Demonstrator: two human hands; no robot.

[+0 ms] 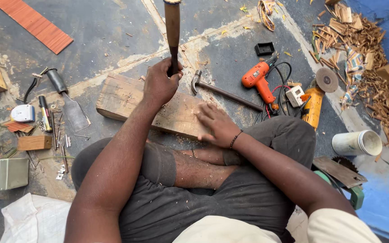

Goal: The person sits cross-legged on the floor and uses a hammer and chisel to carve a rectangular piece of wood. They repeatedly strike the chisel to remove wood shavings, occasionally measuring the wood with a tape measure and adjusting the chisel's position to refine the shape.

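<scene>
left hand (159, 83): centre frame, fist wrapped tight around the lower end of a dark wooden-handled tool (172, 31). Handle runs straight up to the top edge; working end hidden behind the fist, so tool type unclear.
right hand (218, 125): just right of centre, palm down, fingers spread flat on the near end of the wood block (131, 99). Grips nothing. Dark band on the wrist.
wood block: rough pale slab, lies across centre frame in front of the crossed legs, tilted down to the right. Sawdust on its top and on the forearms.
hammer (223, 91): claw type, on the floor just beyond the block, head touching or nearly touching its far edge.
power tools: orange drill (258, 78) and yellow angle grinder (314, 103) right of centre, cables tangled between them.
left side: flat-bladed scraper (68, 101), small wood offcut (34, 142), loose nails (61, 144) scattered around.
right side: white plastic tub (357, 142) on its side; heap of wood chips (374, 67) at upper right.
risk 1: spread fingers sit close to where the tool meets the wood. A slip sideways likely lands on them.
risk 2: block is held only by palm pressure. A hard push could skid it into the hammer.
risk 3: loose nails and cables near the legs, a snag or puncture hazard on any shift.
</scene>
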